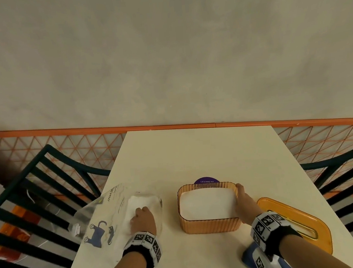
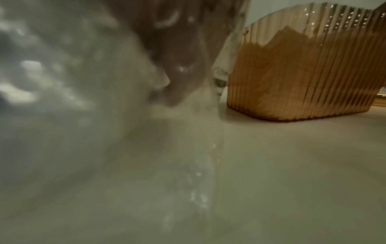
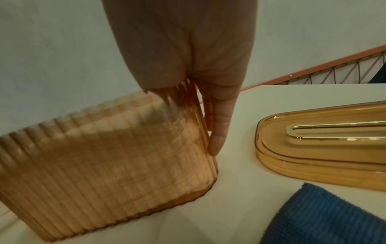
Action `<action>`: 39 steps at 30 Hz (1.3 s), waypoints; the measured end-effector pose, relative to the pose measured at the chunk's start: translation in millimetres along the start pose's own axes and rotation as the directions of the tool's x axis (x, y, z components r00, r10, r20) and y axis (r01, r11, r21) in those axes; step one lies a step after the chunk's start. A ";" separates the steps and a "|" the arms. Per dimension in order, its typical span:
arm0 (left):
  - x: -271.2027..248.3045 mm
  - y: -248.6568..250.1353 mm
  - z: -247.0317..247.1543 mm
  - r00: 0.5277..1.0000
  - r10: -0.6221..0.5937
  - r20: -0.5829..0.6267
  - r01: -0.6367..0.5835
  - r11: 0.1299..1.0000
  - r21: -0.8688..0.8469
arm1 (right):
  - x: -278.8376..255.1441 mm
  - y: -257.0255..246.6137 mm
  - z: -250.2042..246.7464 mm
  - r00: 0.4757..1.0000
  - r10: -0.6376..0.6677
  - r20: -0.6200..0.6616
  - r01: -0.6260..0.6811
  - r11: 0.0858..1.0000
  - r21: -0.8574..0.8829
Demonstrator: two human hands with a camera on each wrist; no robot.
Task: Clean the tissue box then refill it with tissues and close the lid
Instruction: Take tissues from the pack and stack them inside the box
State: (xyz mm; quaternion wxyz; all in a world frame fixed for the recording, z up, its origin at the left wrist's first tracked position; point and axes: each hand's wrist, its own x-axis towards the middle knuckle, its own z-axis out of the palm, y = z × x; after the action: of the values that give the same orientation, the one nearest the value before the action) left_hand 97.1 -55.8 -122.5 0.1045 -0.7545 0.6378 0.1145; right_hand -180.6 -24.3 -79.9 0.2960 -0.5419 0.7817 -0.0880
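My right hand [image 1: 244, 202] gripped the right rim of the amber ribbed tissue box [image 1: 210, 225]: thumb inside, fingers [image 3: 217, 132] flat down the outer wall. The box stood upright mid-table [image 1: 194, 153], lid off, white tissues [image 1: 207, 205] filling it. The lid [image 1: 296, 223] lay flat just right of the box, a blue cloth [image 3: 325, 219] nearest me. My left hand [image 1: 142, 221] was inside the clear tissue pack [image 1: 114, 214], left of the box, fingers curled on the white stack there.

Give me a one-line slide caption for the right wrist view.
Right hand grips the amber tissue box by its end wall; lid and blue cloth lie beside it.
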 end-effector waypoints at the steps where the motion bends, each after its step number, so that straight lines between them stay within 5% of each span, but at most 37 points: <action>1: -0.2 0.2 -1.1 1.000 -0.008 -0.001 0.008 1.000 -0.023 | -0.2 -0.2 0.0 1.000 0.002 -0.002 -0.002 1.000 0.002; 14: -0.8 -32.5 -46.3 0.999 -0.043 0.019 0.046 0.975 -0.217 | 0.7 0.5 1.1 1.000 -0.019 -0.017 0.019 1.000 -0.001; 17: -9.6 -38.7 -80.3 0.996 -0.056 -0.068 0.034 0.953 -0.300 | 1.6 0.7 0.5 1.000 -0.021 -0.003 0.021 0.999 -0.026; 22: -41.7 -42.2 -147.1 0.971 -0.016 -0.239 -0.082 0.915 -0.395 | 1.0 -3.2 -17.8 0.999 -0.012 0.051 0.011 1.000 0.013; 30: -81.8 -11.8 -198.2 0.873 0.193 -0.448 -0.420 0.763 -0.491 | -15.3 -61.8 -63.4 0.923 -0.278 -0.267 0.345 0.905 0.250; 34: -89.2 -1.5 -210.7 0.820 0.330 -0.467 -0.551 0.674 -0.492 | -29.6 -98.2 -76.1 0.877 -0.435 -0.202 0.479 0.775 0.412; 39: -83.8 0.5 -214.2 0.828 0.321 -0.461 -0.550 0.628 -0.551 | -30.7 -113.0 -87.9 0.904 -0.424 -0.053 0.379 0.737 0.560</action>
State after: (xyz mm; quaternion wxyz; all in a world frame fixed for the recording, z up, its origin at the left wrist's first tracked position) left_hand 91.6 -42.3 107.0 -0.3059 -0.5688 0.7274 0.2318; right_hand -132.6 -57.7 54.3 0.4452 -0.5900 0.5738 -0.3528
